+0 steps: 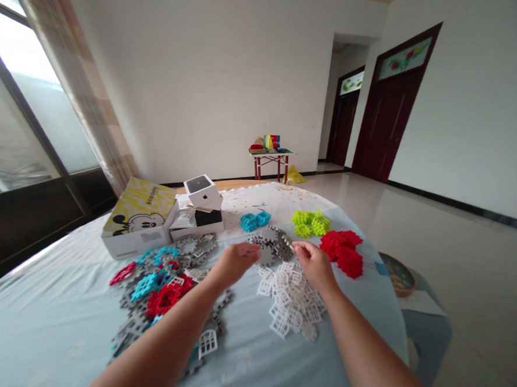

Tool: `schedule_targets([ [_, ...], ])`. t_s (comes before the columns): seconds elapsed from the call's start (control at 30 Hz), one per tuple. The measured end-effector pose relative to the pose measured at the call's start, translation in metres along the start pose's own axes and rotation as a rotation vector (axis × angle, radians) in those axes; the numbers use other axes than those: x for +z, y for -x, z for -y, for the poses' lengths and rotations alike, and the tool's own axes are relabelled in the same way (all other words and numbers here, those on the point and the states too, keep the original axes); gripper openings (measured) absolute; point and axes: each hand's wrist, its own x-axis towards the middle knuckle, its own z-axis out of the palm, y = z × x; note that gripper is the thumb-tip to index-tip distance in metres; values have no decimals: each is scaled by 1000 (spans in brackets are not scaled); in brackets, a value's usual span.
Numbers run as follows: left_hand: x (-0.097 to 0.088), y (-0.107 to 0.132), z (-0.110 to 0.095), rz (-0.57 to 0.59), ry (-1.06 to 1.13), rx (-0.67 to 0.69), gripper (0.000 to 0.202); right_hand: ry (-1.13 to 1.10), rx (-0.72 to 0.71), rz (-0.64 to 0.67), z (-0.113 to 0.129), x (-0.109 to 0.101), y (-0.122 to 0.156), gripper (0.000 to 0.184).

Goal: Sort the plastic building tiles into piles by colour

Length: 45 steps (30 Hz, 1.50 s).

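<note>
My left hand (239, 257) reaches over the table, its fingers pressed together beside a small pile of grey toothed plastic building pieces (269, 237). On the other side of that pile, my right hand (313, 262) has thumb and fingers pinched together. What either hand holds, if anything, is too small to make out. Just below the hands lies a heap of white plastic window-shaped pieces (289, 297). Under and beside my left forearm spreads a mixed heap with red pieces (166, 298), blue pieces (145, 286) and grey ones, partly hidden by the arm.
Sorted piles of blue pieces (255, 220), lime-green pieces (309, 222) and red pieces (345, 250) lie beyond and to the right. A yellow-and-white box (139, 215) and a phone box (202, 192) stand at the back left. A stool (430, 323) is beside the table's right edge.
</note>
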Motion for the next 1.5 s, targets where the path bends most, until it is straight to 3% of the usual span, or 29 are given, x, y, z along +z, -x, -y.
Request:
schedule_targets([
  [0.2, -52, 6, 34, -147, -247, -106, 42, -5, 9, 3, 2, 1, 0, 31],
  [0.37, -78, 15, 59, -110, -445, -175, 35, -19, 18, 26, 3, 3, 1, 32],
  [0.7, -52, 6, 56, 89, -778, -202, 43, 23, -32, 37, 9, 7, 4, 30],
  [0.9, -50, -3, 55, 139, -847, -235, 38, 25, -31, 39, 9, 6, 3, 29],
  [1.07, -50, -3, 60, 98, -807, -183, 34, 23, -22, 38, 9, 5, 3, 29],
  [1.3, -53, -2, 64, -121, -720, -110, 25, 9, -16, 46, 10, 5, 3, 31],
  [1.5, -56, 7, 64, 3, -640, -120, 40, 0, -19, 35, 11, 4, 3, 30],
])
